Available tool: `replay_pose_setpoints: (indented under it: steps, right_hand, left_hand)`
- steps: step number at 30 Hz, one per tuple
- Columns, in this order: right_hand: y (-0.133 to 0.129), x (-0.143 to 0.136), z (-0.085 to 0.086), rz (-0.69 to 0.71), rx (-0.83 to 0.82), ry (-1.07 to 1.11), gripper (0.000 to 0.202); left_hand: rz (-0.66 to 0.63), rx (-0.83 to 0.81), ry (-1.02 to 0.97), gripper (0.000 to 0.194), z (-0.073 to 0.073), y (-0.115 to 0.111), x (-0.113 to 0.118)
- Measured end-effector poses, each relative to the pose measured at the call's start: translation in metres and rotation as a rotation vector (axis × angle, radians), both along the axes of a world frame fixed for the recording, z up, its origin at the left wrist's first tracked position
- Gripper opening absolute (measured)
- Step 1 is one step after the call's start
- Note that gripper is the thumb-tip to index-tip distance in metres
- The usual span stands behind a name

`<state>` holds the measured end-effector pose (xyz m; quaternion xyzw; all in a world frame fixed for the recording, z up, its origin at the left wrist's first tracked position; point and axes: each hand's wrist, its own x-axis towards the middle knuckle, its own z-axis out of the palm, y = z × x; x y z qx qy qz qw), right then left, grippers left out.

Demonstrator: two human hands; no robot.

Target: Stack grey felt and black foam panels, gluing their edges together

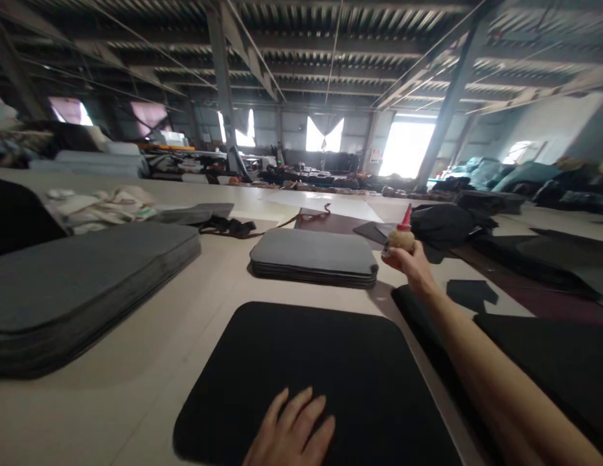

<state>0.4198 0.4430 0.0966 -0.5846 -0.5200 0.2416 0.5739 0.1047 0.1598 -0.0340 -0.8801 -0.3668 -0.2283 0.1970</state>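
Note:
A black sheet (320,349) with rounded corners lies flat on the table in front of me. My left hand (294,430) rests on its near part, fingers spread, holding nothing. Out to the right, my right hand (409,264) is wrapped round a squeeze bottle (401,240) with a yellowish body and a pointed red nozzle turned up. The bottle is held above the table, just right of a short stack of grey sheets (313,251). My fingers hide the lower part of the bottle.
A taller stack of grey sheets (87,272) stands at the left, with crumpled whitish cloth (109,206) behind it. More black sheets (548,356) lie at the right, near a small dark offcut (471,295). A dark bundle (449,225) sits beyond my right hand.

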Motion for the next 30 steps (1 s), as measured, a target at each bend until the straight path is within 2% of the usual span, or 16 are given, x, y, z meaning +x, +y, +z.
replay_pose_setpoints:
  steps: [1, 3, 6, 9, 14, 20, 24, 30]
  right_hand:
    - [-0.016, -0.005, 0.003, 0.117, -0.012, 0.009, 0.054]
    - [-0.049, -0.017, 0.005, 0.354, -0.033, -0.017, 0.056]
    - [-0.099, -0.037, 0.002, 0.516, -0.122, -0.221, 0.058]
    - [-0.145, -0.062, -0.002, 0.603, -0.2, -0.321, 0.061]
    - [-0.197, -0.106, -0.001, 0.732, -0.178, -0.26, 0.056]
    - [-0.222, -0.148, -0.006, 0.951, -0.169, -0.187, 0.048]
    - [-0.226, -0.171, -0.013, 0.959, -0.152, -0.228, 0.042]
    - [-0.226, -0.191, -0.016, 0.979, -0.079, -0.354, 0.034]
  left_hand:
    - [0.013, -0.074, -0.039, 0.046, 0.011, -0.008, 0.002]
    - [0.039, -0.342, -0.075, 0.073, 0.032, -0.021, 0.007]
    - [0.08, -0.558, -0.145, 0.086, 0.052, -0.032, 0.012]
    - [0.086, -0.589, -0.162, 0.086, 0.055, -0.035, 0.015]
    - [0.087, -0.558, -0.152, 0.087, 0.05, -0.038, 0.017]
    - [0.082, -0.492, -0.102, 0.084, 0.059, -0.04, 0.018]
    - [0.12, -0.443, -0.073, 0.09, 0.06, -0.04, 0.018]
    - [0.118, -0.519, -0.088, 0.102, 0.062, -0.042, 0.018]
